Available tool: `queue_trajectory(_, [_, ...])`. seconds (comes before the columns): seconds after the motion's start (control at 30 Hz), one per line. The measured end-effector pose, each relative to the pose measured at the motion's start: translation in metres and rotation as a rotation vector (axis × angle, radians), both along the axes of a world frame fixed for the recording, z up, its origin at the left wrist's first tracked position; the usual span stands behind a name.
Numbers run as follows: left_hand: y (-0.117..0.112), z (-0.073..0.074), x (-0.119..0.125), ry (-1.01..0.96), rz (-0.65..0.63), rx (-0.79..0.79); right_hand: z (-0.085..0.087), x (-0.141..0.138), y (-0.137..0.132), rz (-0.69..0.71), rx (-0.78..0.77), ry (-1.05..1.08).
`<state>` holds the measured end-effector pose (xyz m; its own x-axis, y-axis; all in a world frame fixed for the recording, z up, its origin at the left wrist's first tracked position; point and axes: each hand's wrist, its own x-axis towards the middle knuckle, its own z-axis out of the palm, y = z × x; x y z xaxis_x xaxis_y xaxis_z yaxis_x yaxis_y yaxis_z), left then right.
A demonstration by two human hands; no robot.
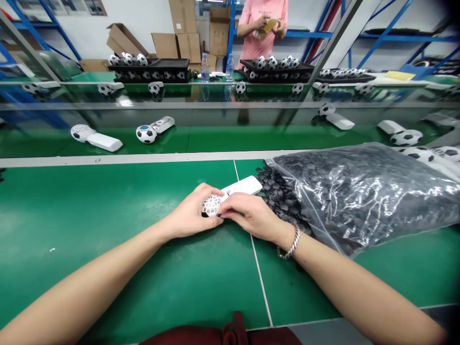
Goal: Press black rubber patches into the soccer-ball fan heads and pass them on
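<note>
On the green table, both my hands meet over a small white hand-held fan (230, 192) with a football-shaped head and a flat white handle pointing away to the right. My left hand (190, 215) wraps around the round head from the left. My right hand (249, 213), with a metal bracelet at the wrist, pinches at the head's white grille with its fingertips pressed together. What the fingertips hold, if anything, is too small to see. Just right of my right hand lie loose dark grey pentagon pieces (278, 194) spilling from a clear plastic bag (362, 191).
A green conveyor belt (215, 139) behind the table carries several football fans (147, 133). Beyond it, a shelf and black trays (151, 67) hold more fans, beside water bottles and cardboard boxes. A person in a pink top (262, 28) stands at the far side, handling something.
</note>
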<state>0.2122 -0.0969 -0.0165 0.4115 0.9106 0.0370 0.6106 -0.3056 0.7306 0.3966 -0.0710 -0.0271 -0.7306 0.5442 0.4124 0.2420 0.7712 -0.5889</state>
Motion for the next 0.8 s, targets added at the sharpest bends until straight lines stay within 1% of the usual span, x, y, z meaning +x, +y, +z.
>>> queue_trajectory(0.13, [-0.001, -0.001, 0.004, -0.024, 0.02, 0.025, 0.0, 0.0, 0.002, -0.058, -0.036, 0.002])
queue_trajectory(0.33, [-0.003, -0.002, 0.008, -0.049, 0.055, 0.053, -0.006, 0.0, 0.007, -0.124, -0.185, 0.046])
queue_trajectory(0.4, [-0.002, -0.003, 0.009, -0.072, 0.062, 0.062, -0.008, -0.001, 0.008, -0.167, -0.184, 0.063])
queue_trajectory(0.47, [0.007, -0.005, 0.009, -0.101, 0.089, 0.061, -0.009, -0.002, 0.009, -0.231, -0.136, 0.106])
queue_trajectory(0.53, [0.029, -0.009, 0.007, -0.141, 0.147, 0.052, -0.009, -0.003, 0.009, -0.282, -0.068, 0.192])
queue_trajectory(0.57, [0.047, -0.01, 0.006, -0.171, 0.197, 0.053, -0.01, -0.003, 0.01, -0.299, -0.031, 0.225])
queue_trajectory(0.6, [0.068, -0.011, 0.006, -0.206, 0.251, 0.051, -0.012, -0.003, 0.012, -0.328, -0.003, 0.226])
queue_trajectory(0.67, [0.116, -0.009, 0.008, -0.235, 0.367, 0.121, -0.017, -0.003, 0.016, -0.369, 0.043, 0.155])
queue_trajectory(0.7, [0.14, -0.006, 0.009, -0.195, 0.411, 0.159, -0.02, -0.002, 0.018, -0.374, 0.059, 0.1])
queue_trajectory(0.77, [0.178, 0.006, 0.014, -0.119, 0.389, 0.152, -0.026, -0.001, 0.021, -0.37, 0.082, -0.025])
queue_trajectory(0.8, [0.191, 0.013, 0.017, -0.1, 0.379, 0.166, -0.029, -0.001, 0.022, -0.357, 0.095, -0.084])
